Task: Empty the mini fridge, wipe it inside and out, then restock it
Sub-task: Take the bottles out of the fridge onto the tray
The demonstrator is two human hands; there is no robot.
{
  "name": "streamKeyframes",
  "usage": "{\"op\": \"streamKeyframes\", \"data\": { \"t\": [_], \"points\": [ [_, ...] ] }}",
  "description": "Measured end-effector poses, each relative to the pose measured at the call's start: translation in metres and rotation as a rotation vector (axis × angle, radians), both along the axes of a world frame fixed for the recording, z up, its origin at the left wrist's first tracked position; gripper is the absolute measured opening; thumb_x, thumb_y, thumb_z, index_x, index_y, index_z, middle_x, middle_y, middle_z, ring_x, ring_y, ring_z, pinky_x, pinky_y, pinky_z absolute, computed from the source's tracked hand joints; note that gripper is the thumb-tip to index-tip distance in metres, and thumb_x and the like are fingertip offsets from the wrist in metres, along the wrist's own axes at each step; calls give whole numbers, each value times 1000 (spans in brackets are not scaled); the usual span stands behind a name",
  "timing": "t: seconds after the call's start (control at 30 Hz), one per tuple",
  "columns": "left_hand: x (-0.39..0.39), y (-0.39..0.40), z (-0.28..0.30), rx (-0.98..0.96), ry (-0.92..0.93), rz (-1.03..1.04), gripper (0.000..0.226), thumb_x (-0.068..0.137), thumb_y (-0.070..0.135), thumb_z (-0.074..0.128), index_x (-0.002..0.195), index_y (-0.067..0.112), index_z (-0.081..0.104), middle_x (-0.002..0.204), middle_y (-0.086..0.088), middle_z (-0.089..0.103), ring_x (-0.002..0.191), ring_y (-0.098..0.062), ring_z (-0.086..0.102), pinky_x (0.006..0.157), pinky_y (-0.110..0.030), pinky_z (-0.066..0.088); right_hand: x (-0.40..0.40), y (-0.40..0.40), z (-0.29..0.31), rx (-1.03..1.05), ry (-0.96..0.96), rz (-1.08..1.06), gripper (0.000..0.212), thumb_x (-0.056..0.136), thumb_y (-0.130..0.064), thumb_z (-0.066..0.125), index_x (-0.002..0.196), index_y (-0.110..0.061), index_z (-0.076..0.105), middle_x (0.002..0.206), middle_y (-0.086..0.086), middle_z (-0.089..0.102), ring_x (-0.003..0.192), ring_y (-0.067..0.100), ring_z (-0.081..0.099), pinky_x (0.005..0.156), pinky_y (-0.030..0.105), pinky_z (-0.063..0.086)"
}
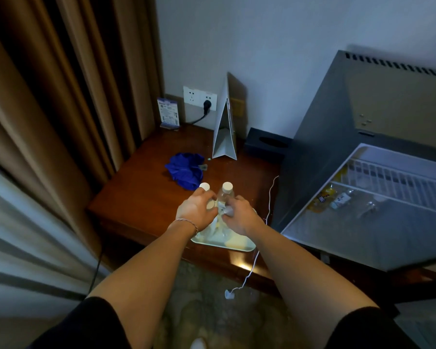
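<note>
The grey mini fridge (378,102) stands at the right, its door (358,222) swung open toward me with an orange-labelled item (321,200) and small packets on the door shelf. On the wooden table, a pale tray (237,245) holds clear bottles with white caps. My left hand (196,210) grips one bottle (205,186). My right hand (238,214) grips another bottle (226,191). Behind them a blue cloth (185,170) lies crumpled on the table.
A folded white stand card (224,127), a dark tissue box (267,143) and a small blue sign (169,113) sit at the table's back. A plug fills the wall socket (200,98). A white cable (254,263) hangs off the front edge. Brown curtains (61,96) hang at left.
</note>
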State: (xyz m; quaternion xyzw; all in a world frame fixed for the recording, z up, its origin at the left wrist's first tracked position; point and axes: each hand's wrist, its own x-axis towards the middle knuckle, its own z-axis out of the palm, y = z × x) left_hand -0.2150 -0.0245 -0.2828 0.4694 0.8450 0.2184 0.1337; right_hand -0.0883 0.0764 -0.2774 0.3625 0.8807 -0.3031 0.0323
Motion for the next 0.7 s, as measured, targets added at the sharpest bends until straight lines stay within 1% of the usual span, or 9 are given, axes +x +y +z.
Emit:
{"op": "streamKeyframes", "data": {
  "t": [0.1,0.27,0.33,0.43,0.53,0.7],
  "points": [
    [0,-4,1,-4,1,18,24,91,40,58,114,34,56,119,6,52,93,-17,58,78,-35,56,4,1,-1,0,-23,-10,44,95,-23,60,138,-18,54,129,10,48,113,31,57,96,36,47],
    [-2,-6,7,-39,24,22,31,93,42,57,123,33,53,121,6,50,94,-18,59,79,-33,56,6,1,3,2,-31,-34,52,96,-22,62,146,-20,47,131,9,48,118,30,55,100,36,46],
    [-1,-4,10,-55,25,22,33,93,40,58,124,33,52,124,5,49,96,-19,59,81,-35,56,5,0,4,1,-37,-44,53,95,-22,63,145,-19,47,132,8,49,119,30,55,101,37,46],
    [4,-2,15,-82,11,21,34,92,39,60,125,32,52,131,4,47,102,-21,59,85,-37,57,7,-3,5,6,-39,-50,51,94,-21,65,143,-19,50,130,8,52,117,30,57,100,37,48],
    [11,-3,22,-103,20,35,36,92,38,60,126,32,51,134,3,46,104,-23,60,85,-39,57,12,-4,11,12,-37,-61,49,93,-20,65,140,-18,53,130,8,51,115,30,57,97,36,47],
    [18,-9,28,-121,60,82,37,93,38,57,129,30,50,130,0,46,98,-27,62,81,-41,57,27,-4,15,43,-12,-81,39,90,-23,69,128,-14,60,124,8,53,111,32,59,97,40,49]
  ]
}}
